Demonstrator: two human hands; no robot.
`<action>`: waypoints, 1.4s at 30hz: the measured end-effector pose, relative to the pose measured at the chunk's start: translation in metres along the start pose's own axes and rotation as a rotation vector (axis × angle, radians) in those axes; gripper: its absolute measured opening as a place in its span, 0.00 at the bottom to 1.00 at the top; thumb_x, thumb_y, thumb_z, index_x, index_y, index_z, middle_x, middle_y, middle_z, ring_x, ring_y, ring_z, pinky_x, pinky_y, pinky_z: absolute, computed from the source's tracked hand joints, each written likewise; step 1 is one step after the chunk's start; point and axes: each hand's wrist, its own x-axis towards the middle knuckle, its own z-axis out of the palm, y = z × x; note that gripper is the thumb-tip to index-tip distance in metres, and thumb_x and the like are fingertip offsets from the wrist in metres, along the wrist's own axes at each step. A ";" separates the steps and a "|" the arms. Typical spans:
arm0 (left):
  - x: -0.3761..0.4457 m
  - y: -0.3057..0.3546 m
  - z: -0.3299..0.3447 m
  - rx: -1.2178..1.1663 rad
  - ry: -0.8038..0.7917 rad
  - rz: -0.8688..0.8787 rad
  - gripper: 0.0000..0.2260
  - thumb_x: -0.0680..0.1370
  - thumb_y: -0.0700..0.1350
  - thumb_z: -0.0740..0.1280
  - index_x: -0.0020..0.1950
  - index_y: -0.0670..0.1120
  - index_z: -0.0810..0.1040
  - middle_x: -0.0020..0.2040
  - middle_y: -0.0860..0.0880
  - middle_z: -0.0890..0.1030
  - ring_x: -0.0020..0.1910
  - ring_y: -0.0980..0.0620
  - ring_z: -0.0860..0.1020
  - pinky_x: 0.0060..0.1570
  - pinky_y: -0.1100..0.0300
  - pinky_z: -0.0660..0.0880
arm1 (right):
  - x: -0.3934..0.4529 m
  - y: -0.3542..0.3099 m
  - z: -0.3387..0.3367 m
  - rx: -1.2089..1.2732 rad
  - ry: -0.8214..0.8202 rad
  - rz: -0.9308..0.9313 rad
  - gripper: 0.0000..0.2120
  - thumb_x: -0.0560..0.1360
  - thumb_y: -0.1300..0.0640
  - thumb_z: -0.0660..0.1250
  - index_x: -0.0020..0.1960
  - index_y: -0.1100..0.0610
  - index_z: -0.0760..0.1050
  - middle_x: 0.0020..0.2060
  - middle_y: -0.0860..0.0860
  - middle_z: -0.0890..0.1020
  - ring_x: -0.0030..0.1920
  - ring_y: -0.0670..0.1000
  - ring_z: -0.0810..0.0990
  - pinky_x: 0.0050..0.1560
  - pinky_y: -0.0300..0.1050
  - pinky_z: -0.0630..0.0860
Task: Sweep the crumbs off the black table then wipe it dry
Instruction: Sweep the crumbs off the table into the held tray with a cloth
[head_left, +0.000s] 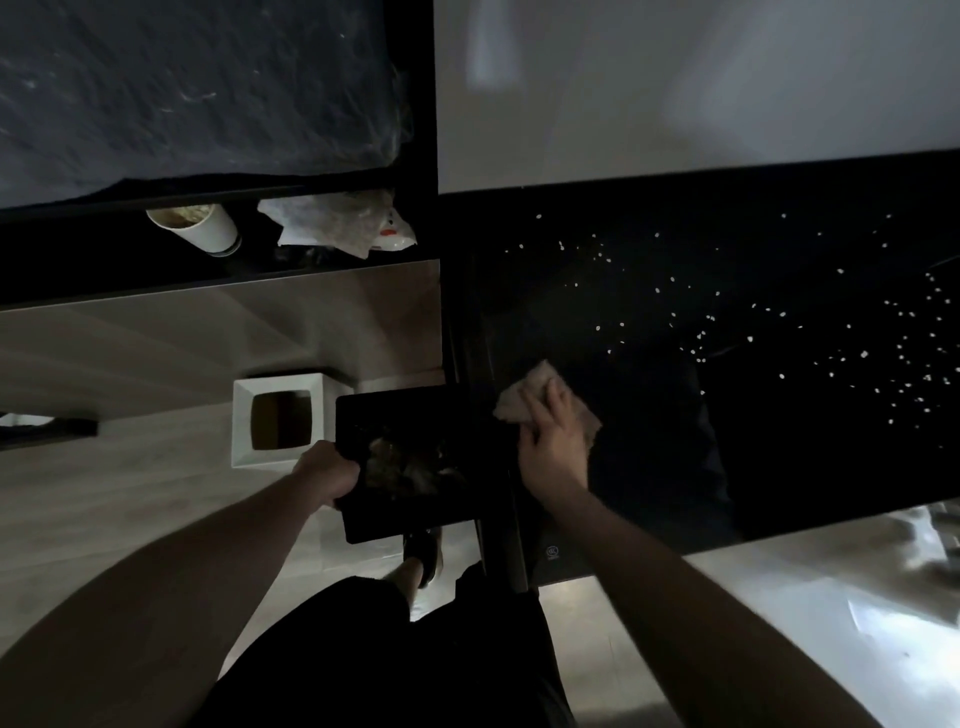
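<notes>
The black table (649, 249) fills the right half of the view, and many small white crumbs (753, 338) are scattered over its middle and right side. My right hand (553, 447) presses a crumpled pale cloth (524, 400) flat on the table near its left edge. My left hand (327, 470) grips the left rim of a black tray (415, 514), held beside and just below that table edge. Some brownish debris (410, 467) lies in the tray.
A white square bin (280, 421) with a dark opening stands on the floor just left of the tray. A paper cup (195, 228) and crumpled wrapper (337, 221) lie on a dark shelf at the upper left. My legs and a foot (421, 561) are below.
</notes>
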 end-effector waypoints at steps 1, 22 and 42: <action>0.000 0.001 -0.001 0.001 0.002 0.001 0.09 0.78 0.37 0.64 0.54 0.36 0.80 0.45 0.37 0.84 0.40 0.38 0.85 0.41 0.43 0.86 | -0.008 -0.010 0.012 0.032 -0.013 -0.026 0.28 0.81 0.60 0.61 0.80 0.46 0.66 0.83 0.54 0.59 0.83 0.55 0.53 0.80 0.62 0.56; 0.005 -0.004 0.000 0.059 0.031 -0.065 0.09 0.78 0.40 0.65 0.52 0.35 0.80 0.42 0.37 0.85 0.37 0.37 0.86 0.37 0.45 0.85 | -0.019 0.016 -0.100 0.548 0.183 0.169 0.19 0.83 0.58 0.63 0.73 0.49 0.74 0.66 0.45 0.81 0.67 0.44 0.78 0.70 0.45 0.74; 0.027 -0.006 0.017 0.005 0.117 -0.121 0.09 0.76 0.42 0.65 0.50 0.41 0.83 0.45 0.40 0.86 0.42 0.39 0.86 0.45 0.44 0.86 | 0.119 0.055 -0.088 -0.039 0.015 0.164 0.30 0.86 0.53 0.55 0.85 0.52 0.48 0.84 0.54 0.49 0.84 0.59 0.43 0.82 0.59 0.41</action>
